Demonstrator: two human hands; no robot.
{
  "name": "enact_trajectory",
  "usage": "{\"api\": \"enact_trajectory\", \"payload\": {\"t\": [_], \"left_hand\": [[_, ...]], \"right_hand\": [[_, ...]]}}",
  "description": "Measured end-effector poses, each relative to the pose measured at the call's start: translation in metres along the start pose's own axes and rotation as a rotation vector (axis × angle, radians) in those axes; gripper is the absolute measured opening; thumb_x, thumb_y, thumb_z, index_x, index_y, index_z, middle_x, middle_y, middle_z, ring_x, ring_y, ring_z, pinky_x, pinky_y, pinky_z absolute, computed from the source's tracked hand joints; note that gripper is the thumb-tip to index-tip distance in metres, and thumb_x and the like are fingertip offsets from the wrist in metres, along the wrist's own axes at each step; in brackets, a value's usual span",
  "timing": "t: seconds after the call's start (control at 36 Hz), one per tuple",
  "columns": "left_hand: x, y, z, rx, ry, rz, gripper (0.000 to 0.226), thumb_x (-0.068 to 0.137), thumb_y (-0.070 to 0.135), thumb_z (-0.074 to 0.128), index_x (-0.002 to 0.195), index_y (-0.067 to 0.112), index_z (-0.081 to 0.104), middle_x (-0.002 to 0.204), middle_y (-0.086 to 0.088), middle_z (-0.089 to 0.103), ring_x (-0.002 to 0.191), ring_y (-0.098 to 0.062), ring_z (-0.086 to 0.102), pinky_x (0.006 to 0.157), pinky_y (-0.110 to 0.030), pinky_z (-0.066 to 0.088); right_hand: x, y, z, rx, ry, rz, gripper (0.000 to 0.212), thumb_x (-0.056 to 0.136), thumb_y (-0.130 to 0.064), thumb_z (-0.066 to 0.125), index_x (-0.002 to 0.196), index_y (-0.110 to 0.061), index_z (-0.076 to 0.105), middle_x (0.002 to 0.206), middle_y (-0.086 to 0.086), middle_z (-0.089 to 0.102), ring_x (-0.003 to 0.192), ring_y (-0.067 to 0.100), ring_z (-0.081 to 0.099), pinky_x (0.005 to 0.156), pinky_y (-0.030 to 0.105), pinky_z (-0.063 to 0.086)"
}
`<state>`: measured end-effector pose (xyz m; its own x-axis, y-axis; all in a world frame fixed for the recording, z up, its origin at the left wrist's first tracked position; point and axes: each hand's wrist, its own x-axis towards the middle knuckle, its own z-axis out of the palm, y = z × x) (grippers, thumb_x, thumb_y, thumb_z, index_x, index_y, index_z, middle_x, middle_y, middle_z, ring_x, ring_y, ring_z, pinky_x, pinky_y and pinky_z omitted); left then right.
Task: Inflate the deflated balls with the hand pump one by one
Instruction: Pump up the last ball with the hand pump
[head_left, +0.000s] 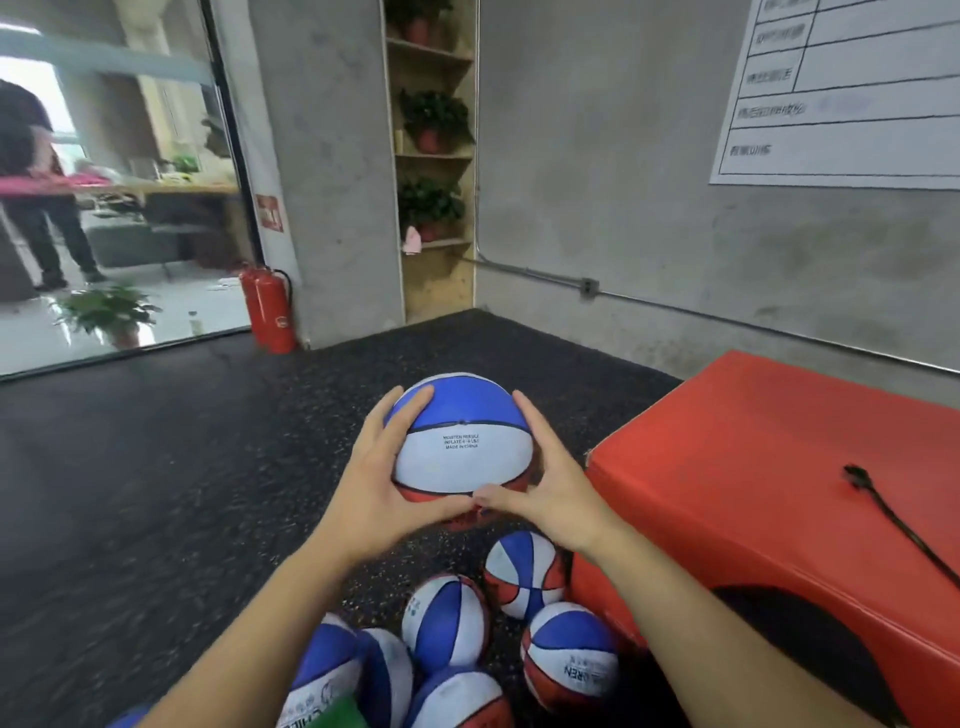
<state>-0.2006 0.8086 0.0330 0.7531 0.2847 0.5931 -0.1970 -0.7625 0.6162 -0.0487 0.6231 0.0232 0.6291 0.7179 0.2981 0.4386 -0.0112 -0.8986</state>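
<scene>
Now both hands, left hand (375, 480) and right hand (551, 480), cup one round blue-white-red ball (461, 436); six more balls (447, 621) lie below.

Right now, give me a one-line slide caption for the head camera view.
Both hands, left hand and right hand, hold a red, white and blue ball above more balls beside a red box.

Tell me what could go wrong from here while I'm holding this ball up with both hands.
1. The round blue, white and red rubber ball is held only between the left hand and right hand; a slip could drop it onto the matching balls clustered on the black speckled floor, scattering them.
2. No pump is clearly visible; only a black cord lies on the red padded box, so one hand must let go to reach.
</scene>
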Motion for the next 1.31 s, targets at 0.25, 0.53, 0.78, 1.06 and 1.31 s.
{"api": "enact_trajectory", "payload": {"t": [0.25,0.53,0.78,1.06,1.31], "left_hand": [[-0.012,-0.043,0.017,-0.042,-0.157,-0.054,0.119,0.061,0.068,0.090,0.159,0.051,0.026,0.169,0.006,0.014,0.158,-0.006,0.011,0.123,-0.033,0.020],[-0.030,-0.084,0.111,-0.176,-0.242,-0.193,0.122,0.058,0.067,0.092,0.160,0.048,0.027,0.165,0.007,0.019,0.153,-0.008,0.022,0.125,-0.037,0.027],[-0.060,-0.139,0.169,-0.212,-0.309,-0.375,0.125,0.054,0.075,0.088,0.160,0.047,0.028,0.164,0.007,0.023,0.154,-0.010,0.024,0.126,-0.045,0.030],[-0.084,-0.179,0.218,-0.229,-0.294,-0.525,0.114,0.056,0.079,0.085,0.151,0.061,0.024,0.160,0.009,0.030,0.148,-0.006,0.030,0.121,-0.030,0.029],[-0.109,-0.203,0.243,-0.241,-0.318,-0.642,0.117,0.066,0.061,0.090,0.157,0.057,0.017,0.157,0.019,0.021,0.148,0.002,0.022,0.123,-0.027,0.023]], "right_hand": [[-0.014,0.039,0.015,0.048,0.025,0.081,0.114,0.058,-0.055,0.100,0.146,-0.070,0.029,0.158,-0.017,0.044,0.142,0.007,0.049,0.117,0.047,0.045],[-0.032,0.104,-0.022,0.009,-0.030,0.342,0.122,0.068,-0.029,0.100,0.164,-0.040,0.024,0.152,-0.018,0.050,0.134,0.002,0.056,0.115,0.042,0.049],[-0.023,0.169,-0.017,-0.110,-0.191,0.531,0.128,0.064,-0.044,0.098,0.165,-0.038,0.020,0.160,-0.012,0.042,0.143,0.009,0.046,0.119,0.036,0.041],[-0.005,0.234,-0.008,-0.161,-0.269,0.612,0.118,0.069,-0.031,0.098,0.164,-0.030,0.028,0.160,-0.005,0.041,0.145,0.012,0.044,0.123,0.042,0.038],[-0.001,0.278,0.004,-0.311,-0.384,0.593,0.103,0.082,-0.034,0.089,0.164,-0.038,0.026,0.167,-0.010,0.029,0.151,0.004,0.027,0.123,0.023,0.023]]}}
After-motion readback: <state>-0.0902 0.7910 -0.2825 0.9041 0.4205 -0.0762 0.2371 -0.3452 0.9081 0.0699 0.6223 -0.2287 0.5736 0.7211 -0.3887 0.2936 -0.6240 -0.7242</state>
